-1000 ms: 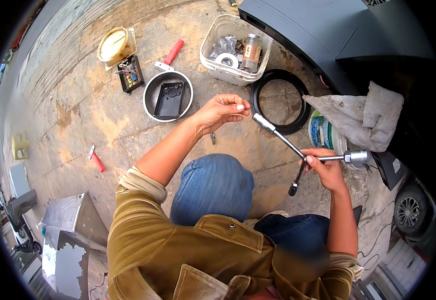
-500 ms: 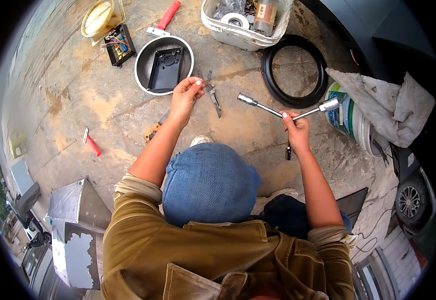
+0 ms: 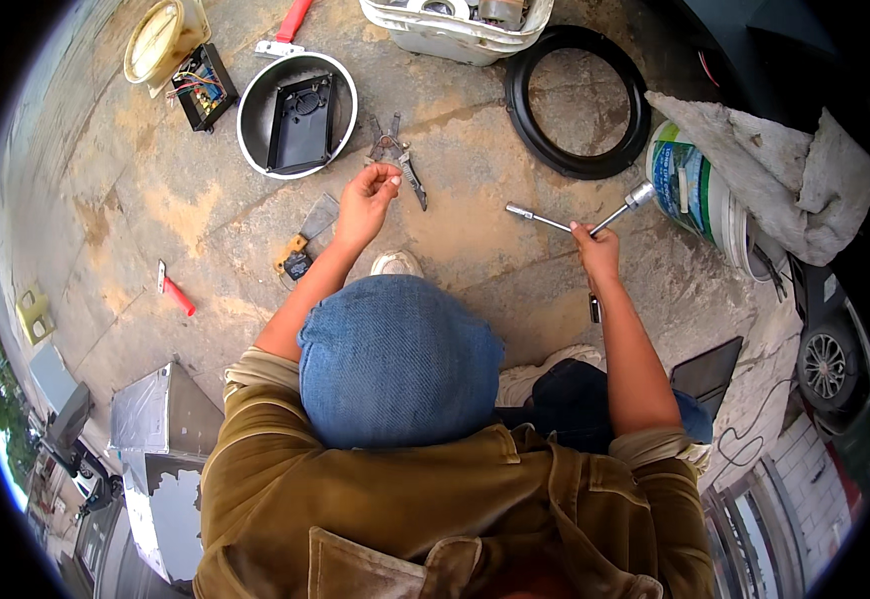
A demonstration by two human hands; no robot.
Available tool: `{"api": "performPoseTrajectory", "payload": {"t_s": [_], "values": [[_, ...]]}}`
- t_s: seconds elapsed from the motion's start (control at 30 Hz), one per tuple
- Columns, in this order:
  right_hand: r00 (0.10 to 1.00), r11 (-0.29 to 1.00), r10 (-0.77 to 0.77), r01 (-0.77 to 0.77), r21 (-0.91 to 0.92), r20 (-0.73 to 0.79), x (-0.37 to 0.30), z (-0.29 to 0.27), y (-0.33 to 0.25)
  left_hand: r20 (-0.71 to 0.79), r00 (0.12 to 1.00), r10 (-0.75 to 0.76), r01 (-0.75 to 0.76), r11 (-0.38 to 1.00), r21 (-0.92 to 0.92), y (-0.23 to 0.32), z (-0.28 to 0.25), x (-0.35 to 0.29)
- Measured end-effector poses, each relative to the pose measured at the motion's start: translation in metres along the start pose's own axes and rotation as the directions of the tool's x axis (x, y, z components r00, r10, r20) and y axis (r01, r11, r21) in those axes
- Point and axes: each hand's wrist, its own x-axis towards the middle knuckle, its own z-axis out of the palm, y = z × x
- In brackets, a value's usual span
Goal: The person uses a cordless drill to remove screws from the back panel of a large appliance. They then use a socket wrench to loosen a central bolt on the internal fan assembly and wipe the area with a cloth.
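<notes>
My right hand (image 3: 595, 252) grips a three-armed socket wrench (image 3: 614, 216) with shiny metal sockets; one arm points left, one up right, one down. It is held above the concrete, left of the bucket. My left hand (image 3: 363, 210) has thumb and fingertips pinched together; anything between them is too small to make out. Just beyond those fingers lies a pair of pliers (image 3: 414, 180) with spread handles. A round metal pan (image 3: 249, 140) stands to the left of the pliers, with a black tray-like housing (image 3: 302, 132) inside. A yellow-and-black tool (image 3: 295, 258) lies beside my left forearm.
A black ring (image 3: 522, 118) lies far right of centre, below a white tub (image 3: 435, 42). A grey cloth (image 3: 794, 185) drapes over a bucket (image 3: 689, 185). Left are an open electronics box (image 3: 217, 85), a red-handled scraper (image 3: 177, 297) and a foil-covered box (image 3: 145, 409).
The view has shifted, so the floor items sit higher. The wrench's left arm has dipped and turned in my right hand. My left hand stays pinched, now slightly nearer me than the pliers.
</notes>
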Motion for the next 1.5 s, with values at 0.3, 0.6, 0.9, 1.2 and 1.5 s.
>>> {"api": "performPoseTrajectory", "payload": {"t_s": [0.3, 0.6, 0.9, 1.2, 1.5], "values": [[0.984, 0.974, 0.017, -0.055, 0.218, 0.175, -0.014, -0.001, -0.025, 0.027, 0.997, 0.067, -0.070, 0.830, 0.553, -0.023, -0.023, -0.018], [0.998, 0.985, -0.045, 0.051, -0.164, 0.039, 0.009, -0.017, 0.025, 0.045, 0.998, 0.034, -0.053, 0.844, 0.534, -0.024, -0.024, -0.025], [0.989, 0.993, 0.115, -0.117, 0.019, 0.090, 0.008, -0.022, 0.020, 0.200, 0.979, -0.027, -0.104, 0.779, 0.618, -0.026, -0.037, -0.076], [0.986, 0.992, 0.008, -0.029, 0.121, 0.166, -0.003, -0.016, -0.008, -0.020, 0.984, 0.174, -0.093, 0.611, 0.786, -0.044, -0.096, -0.083], [0.931, 0.990, -0.071, 0.023, 0.136, 0.359, -0.009, -0.024, -0.023, -0.066, 0.992, 0.112, -0.031, 0.696, 0.717, -0.039, -0.092, -0.070]]}}
